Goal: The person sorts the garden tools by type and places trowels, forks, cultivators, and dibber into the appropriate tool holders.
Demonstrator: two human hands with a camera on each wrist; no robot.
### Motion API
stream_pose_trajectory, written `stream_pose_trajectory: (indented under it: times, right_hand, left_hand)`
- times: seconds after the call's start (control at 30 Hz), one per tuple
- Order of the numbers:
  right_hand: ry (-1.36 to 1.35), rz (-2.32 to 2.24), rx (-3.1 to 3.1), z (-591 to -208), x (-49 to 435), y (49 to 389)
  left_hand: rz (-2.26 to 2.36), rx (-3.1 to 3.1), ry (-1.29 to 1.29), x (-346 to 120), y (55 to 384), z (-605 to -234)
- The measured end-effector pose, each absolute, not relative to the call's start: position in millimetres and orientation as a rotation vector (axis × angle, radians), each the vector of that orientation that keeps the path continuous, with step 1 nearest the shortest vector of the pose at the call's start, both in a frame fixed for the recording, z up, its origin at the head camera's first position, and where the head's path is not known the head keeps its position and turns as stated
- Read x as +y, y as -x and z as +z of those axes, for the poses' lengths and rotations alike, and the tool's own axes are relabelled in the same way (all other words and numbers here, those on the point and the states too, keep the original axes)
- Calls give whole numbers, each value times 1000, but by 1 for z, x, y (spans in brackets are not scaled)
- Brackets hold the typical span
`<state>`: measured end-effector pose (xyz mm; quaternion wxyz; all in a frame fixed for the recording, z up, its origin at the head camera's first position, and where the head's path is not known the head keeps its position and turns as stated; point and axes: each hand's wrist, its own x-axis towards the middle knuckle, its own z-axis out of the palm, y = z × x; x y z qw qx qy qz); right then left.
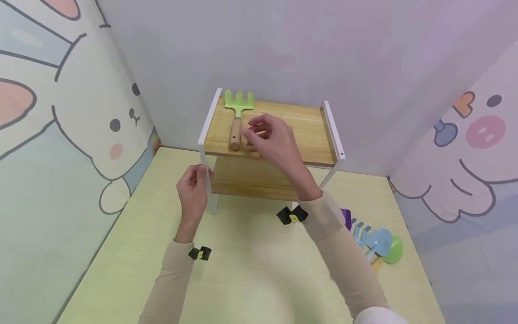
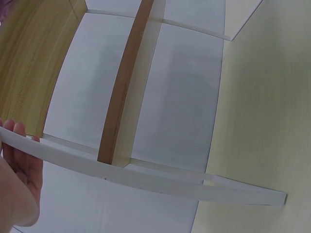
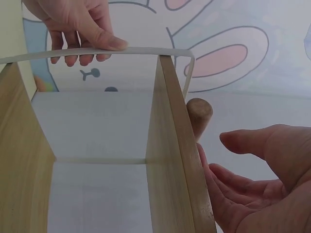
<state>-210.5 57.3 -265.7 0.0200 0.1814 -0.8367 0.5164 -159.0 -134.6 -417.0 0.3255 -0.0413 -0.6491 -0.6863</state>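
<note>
A green hand fork (image 1: 238, 105) with a wooden handle lies on the top board of a small two-tier wooden shelf (image 1: 301, 130), its tines toward the wall. Just right of the handle hovers my right hand (image 1: 277, 141), thumb and fingers apart, with nothing held. From the right wrist view, the handle's end (image 3: 200, 114) sticks out past the board's edge, and a gap separates it from the thumb. My left hand (image 1: 192, 191) grips the shelf's white side frame (image 2: 73, 162) at the front left, thumb on one side and fingers on the other.
On the pale green-yellow table (image 1: 243, 279), right of the shelf, lie a blue rake (image 1: 360, 234), a blue shovel (image 1: 380, 240), a green shovel (image 1: 394, 251) and a purple item (image 1: 346, 218). My right forearm partly covers them. Cartoon-printed walls (image 1: 259, 49) surround the table.
</note>
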Motion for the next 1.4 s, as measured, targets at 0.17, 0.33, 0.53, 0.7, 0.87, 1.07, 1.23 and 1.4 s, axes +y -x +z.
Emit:
stream_pose_trajectory:
  times: [0.17, 0.33, 0.53, 0.7, 0.87, 1.07, 1.23, 1.4]
  right_hand:
    - [-615, 1619, -2534, -270, 66, 203]
    - [-670, 1618, -2456, -275, 76, 197]
    - [-717, 1652, -2359, -284, 90, 188]
    - [-749, 1677, -2298, -292, 101, 182]
    - [-777, 1658, -2251, -303, 111, 178]
    - [-861, 1663, -2175, -314, 122, 173]
    - [-917, 1641, -2149, -322, 129, 170]
    - [-956, 1618, -2128, -331, 136, 167]
  left_hand:
    - [-1796, -1707, 99, -134, 158, -416]
    - [-1794, -1708, 85, -139, 169, -432]
    - [-1785, -1697, 91, -140, 173, -439]
    - [-1769, -1700, 117, -140, 173, -440]
    - [-1780, -1698, 105, -140, 173, -442]
    - [-1805, -1699, 85, -140, 172, -438]
    - [-1829, -1689, 77, -140, 171, -437]
    - [-1850, -1679, 68, -140, 171, -437]
